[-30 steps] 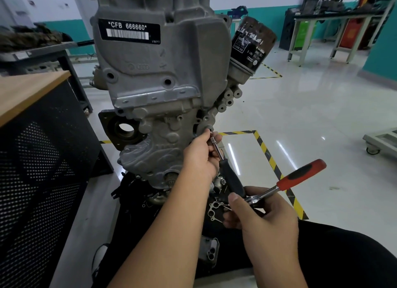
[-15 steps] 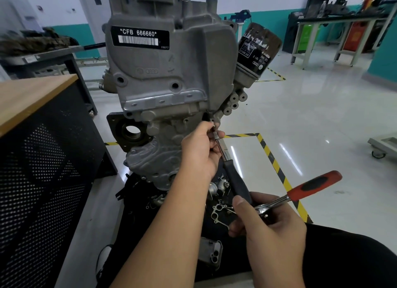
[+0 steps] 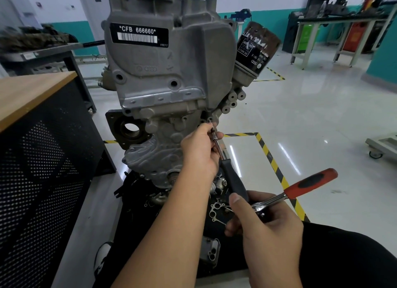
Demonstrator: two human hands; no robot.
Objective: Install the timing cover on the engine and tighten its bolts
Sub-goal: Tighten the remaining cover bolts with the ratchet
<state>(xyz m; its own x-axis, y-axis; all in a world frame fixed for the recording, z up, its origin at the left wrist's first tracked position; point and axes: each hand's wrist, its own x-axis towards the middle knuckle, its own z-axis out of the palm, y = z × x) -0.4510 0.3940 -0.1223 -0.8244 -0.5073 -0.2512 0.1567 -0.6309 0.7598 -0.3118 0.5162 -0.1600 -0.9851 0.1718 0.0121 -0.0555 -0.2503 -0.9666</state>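
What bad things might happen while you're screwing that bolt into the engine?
1. The left hand only pinches the thin driver shaft near its tip at the timing cover; the tip might slip off the bolt.
2. The right hand holds both the driver's black handle and the red-handled ratchet, so one might drop onto the loose parts below.

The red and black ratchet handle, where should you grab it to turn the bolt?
Probably the red and black grip at the far end, taken from the right side. It is thick, sticks out free over the floor, and sits farthest from the ratchet head, so it likely gives the most turning force. The right hand holds near the head now.
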